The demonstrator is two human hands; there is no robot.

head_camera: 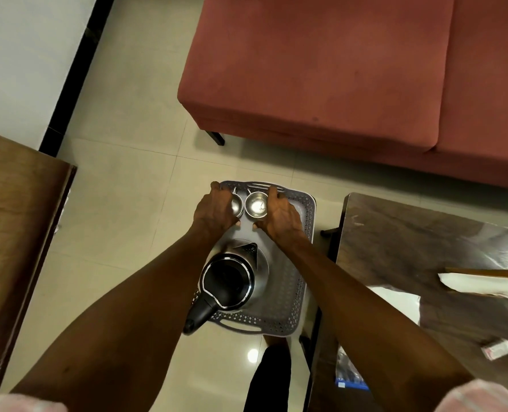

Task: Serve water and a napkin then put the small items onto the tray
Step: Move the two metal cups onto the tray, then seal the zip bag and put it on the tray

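On the grey perforated plastic tray (pixel 301 281), beside its far edge, the left hand (pixel 217 208) and right hand (pixel 281 214) each wrap a small steel cup (pixel 256 204); the steel kettle (pixel 232 278) fills the near half.

One head-worn wide-angle view looks steeply down, close over the tray (pixel 301 298), floor beneath.

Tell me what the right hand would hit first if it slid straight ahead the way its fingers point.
The right hand, beside a steel cup, points at the far rim of the tray. It would likely meet that rim first; beyond lies bare floor, though depth is unclear.
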